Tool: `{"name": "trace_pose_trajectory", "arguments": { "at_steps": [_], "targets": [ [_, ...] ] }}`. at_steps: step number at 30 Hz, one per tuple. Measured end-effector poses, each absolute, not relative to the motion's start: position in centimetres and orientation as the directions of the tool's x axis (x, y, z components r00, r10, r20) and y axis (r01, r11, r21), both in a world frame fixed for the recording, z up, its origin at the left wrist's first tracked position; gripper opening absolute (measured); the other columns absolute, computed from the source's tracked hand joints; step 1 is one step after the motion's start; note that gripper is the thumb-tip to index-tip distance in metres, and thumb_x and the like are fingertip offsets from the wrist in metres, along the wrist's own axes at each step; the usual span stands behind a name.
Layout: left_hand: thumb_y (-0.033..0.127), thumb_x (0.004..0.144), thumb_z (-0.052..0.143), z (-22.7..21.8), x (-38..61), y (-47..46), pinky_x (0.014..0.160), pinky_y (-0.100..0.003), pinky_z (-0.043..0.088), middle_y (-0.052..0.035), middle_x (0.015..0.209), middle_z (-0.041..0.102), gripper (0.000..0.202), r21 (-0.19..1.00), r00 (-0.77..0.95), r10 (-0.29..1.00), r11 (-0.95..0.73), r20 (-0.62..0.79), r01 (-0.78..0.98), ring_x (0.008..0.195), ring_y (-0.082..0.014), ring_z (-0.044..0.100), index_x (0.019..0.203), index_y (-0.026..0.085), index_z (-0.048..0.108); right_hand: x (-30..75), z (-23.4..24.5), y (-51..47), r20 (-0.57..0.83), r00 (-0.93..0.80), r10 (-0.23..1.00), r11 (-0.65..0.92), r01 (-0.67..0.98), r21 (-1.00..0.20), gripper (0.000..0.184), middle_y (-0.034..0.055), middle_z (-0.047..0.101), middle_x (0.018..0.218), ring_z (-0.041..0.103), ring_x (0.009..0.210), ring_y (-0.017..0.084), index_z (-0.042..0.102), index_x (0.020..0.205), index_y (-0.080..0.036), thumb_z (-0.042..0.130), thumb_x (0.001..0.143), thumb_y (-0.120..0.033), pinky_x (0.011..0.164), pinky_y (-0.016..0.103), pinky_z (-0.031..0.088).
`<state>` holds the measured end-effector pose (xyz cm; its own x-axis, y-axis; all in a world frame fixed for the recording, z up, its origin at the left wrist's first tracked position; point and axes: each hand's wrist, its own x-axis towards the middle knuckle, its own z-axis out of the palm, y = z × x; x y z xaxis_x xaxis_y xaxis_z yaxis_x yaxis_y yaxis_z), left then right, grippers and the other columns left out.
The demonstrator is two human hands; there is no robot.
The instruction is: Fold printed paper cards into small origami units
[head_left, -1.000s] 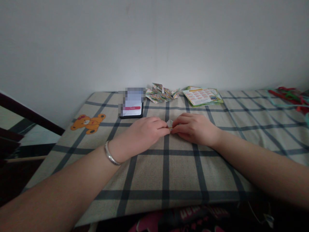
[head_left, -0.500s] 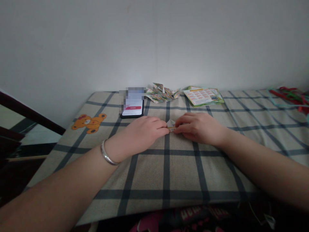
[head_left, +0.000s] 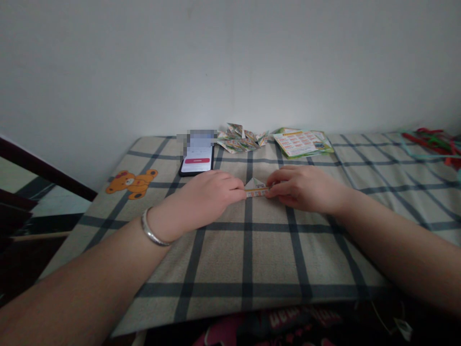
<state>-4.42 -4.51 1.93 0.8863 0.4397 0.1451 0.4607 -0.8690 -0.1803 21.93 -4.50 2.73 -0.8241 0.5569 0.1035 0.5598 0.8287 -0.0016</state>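
Observation:
Between my hands lies a small piece of folded paper (head_left: 256, 188), with a peaked top and a printed strip along its near edge. My left hand (head_left: 219, 190), a silver bangle on its wrist, has thumb and fingers closed on the paper's left end. At the right end, my right hand (head_left: 302, 187) pinches the same paper with its fingertips. Both ends of the paper are hidden under the fingers. The hands rest low over a checked tablecloth (head_left: 268, 254).
A phone (head_left: 197, 161) with a lit screen lies beyond my left hand. Folded paper pieces (head_left: 243, 139) and a stack of printed sheets (head_left: 302, 143) sit near the wall. Red and green strips (head_left: 432, 142) lie far right. A bear picture (head_left: 132, 184) is at left.
My hands have moved slightly apart, the left one leftward and the right one rightward. More of the folded paper shows between them.

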Motion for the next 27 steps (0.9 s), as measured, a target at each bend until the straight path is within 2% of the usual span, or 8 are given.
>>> {"name": "trace_pose_trajectory", "arguments": {
  "at_steps": [7,18,27],
  "targets": [
    [0.009,0.090,0.049,2.1,-4.6,-4.3,0.084,-0.037,0.050,-0.0019,0.106,0.068,0.029,-0.179,0.888,0.436,-0.871,0.147,0.458,0.096,-0.0209,0.061,0.109,0.022,0.067,22.4,2.9,-4.4,0.105,-0.810,0.577,0.815,0.580,-0.006,0.028,0.0022,0.069,0.108,0.063,0.091,0.018,0.073,0.102,-0.027,0.058,0.082,-0.014,0.073,0.029,0.045],
    [0.007,0.088,0.050,2.2,-5.3,-4.0,0.083,-0.034,0.048,0.0013,0.104,0.071,0.030,-0.147,0.884,0.432,-0.877,0.178,0.458,0.093,-0.0182,0.063,0.100,0.024,0.071,22.8,3.6,-4.9,0.099,-0.786,0.610,0.786,0.617,0.051,0.026,0.0006,0.071,0.103,0.065,0.083,0.017,0.075,0.095,-0.028,0.061,0.078,-0.013,0.062,0.025,0.042],
    [0.006,0.086,0.050,2.3,-5.5,-4.2,0.081,-0.034,0.049,0.0002,0.103,0.071,0.031,-0.174,0.886,0.442,-0.870,0.136,0.461,0.092,-0.0185,0.063,0.096,0.024,0.072,23.5,3.8,-4.8,0.077,-0.782,0.619,0.782,0.622,0.040,0.027,-0.0011,0.071,0.105,0.066,0.084,0.016,0.075,0.096,-0.029,0.060,0.078,-0.014,0.062,0.025,0.043]
  ]
}}
